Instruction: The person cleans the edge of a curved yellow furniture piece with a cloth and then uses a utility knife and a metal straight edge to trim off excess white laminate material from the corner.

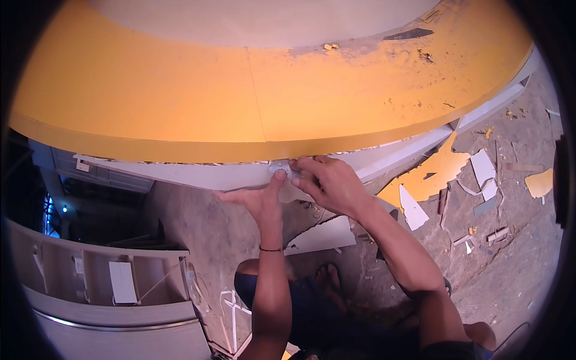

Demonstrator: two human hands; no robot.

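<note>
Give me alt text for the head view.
A person's left hand and right hand meet at a small pale piece just under the edge of a curved yellow counter; yellow and white scraps litter the floor.

Crumbs [331,46] dot the yellow counter [180,99]; torn offcuts [427,171] litter the floor [522,240].

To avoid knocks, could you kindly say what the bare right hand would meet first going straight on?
The right hand would probably meet the small, pale, shiny piece below the curved yellow panel; depth is unclear.
</note>
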